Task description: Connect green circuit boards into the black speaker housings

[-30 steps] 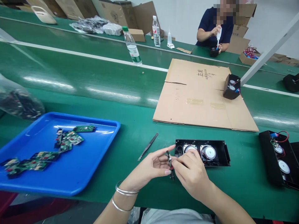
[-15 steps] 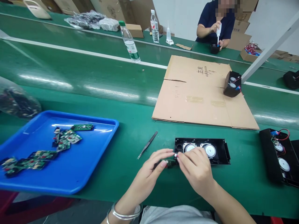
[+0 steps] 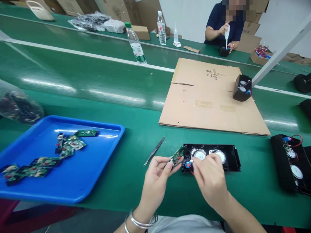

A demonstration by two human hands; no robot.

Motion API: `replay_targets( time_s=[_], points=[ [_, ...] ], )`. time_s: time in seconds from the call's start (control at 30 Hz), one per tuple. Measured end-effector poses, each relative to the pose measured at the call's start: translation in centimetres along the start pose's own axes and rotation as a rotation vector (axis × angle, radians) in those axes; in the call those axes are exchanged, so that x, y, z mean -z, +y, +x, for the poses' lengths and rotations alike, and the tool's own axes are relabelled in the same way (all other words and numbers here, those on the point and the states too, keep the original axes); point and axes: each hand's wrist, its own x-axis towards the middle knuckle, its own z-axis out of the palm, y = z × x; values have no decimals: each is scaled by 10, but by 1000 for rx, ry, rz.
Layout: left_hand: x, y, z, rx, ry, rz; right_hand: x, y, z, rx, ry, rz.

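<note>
My left hand [image 3: 159, 171] is closed on a green circuit board [image 3: 178, 156], tilted up over the left end of a black speaker housing [image 3: 229, 158]. Between thumb and fingertips, my right hand [image 3: 211, 176] pinches a small white connector [image 3: 191, 161] with a red wire running from it. Two round speakers sit in the housing; the left speaker [image 3: 199, 154] shows more fully, while my right hand partly covers the right speaker [image 3: 220, 156]. A blue-topped cylindrical part [image 3: 187, 165] lies at the housing's left end. Metal tweezers [image 3: 155, 151] rest on the green table, left of the housing.
A blue tray [image 3: 102, 155] with several circuit boards stands at left. Flat cardboard [image 3: 184, 103] lies beyond the housing, bearing a small speaker box [image 3: 242, 88]. Another open speaker housing [image 3: 282, 165] is at right. Across the bench, a person [image 3: 224, 29] holds a white squeeze bottle [image 3: 227, 34].
My left hand has turned the circuit board upward, so its face now shows. My hands have moved apart slightly, uncovering the blue-topped part and red wire.
</note>
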Motion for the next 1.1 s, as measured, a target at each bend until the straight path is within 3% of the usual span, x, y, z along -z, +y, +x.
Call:
replay_targets(
  time_s=[0.23,0.37,0.63,0.73,1.1],
  points=[
    [4,-13,-11,-145,-59,211,-11,-17,1,-9,-12,-33],
    [2,-11,-12,-205,-109,176,-9,-14,1,-19,-18,-57],
    [3,-3,-9,-69,-127,124,-4,-2,1,211,-96,-144],
    [4,-4,-7,-18,-150,78,-4,-2,0,184,-100,-140],
    [6,-3,-11,-127,-169,251,-7,-2,-2,203,-104,-112]
  ],
)
